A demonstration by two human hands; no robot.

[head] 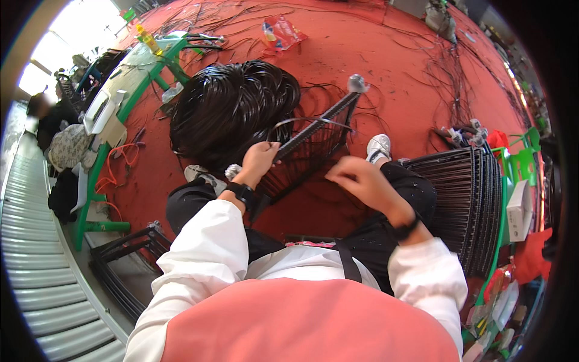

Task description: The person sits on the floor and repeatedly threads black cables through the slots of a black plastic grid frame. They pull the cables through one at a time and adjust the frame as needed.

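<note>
My left hand (pixel 258 160) grips the near end of a dark frame (pixel 323 118) wound with black strips, which slants away between my knees. Strands stretch across to the frame's other bar. A loose strip (pixel 312 120) arcs over the upper bar. Clear wrapping (pixel 356 83) covers the far corner. My right hand (pixel 357 181) hovers to the right, apart from the frame, its fingers curled and blurred by motion; whether it pinches anything is unclear. Beyond my left hand lies a big heap of glossy black strips (pixel 235 108).
At right stand stacked strung frames (pixel 466 203) beside a green stool (pixel 520 158). A green-edged table (pixel 140 68) on the left bears a yellow bottle (pixel 149 40). A roller conveyor (pixel 45 271) runs along the left; a person (pixel 49 117) sits there. Strip scraps litter the red floor (pixel 344 45).
</note>
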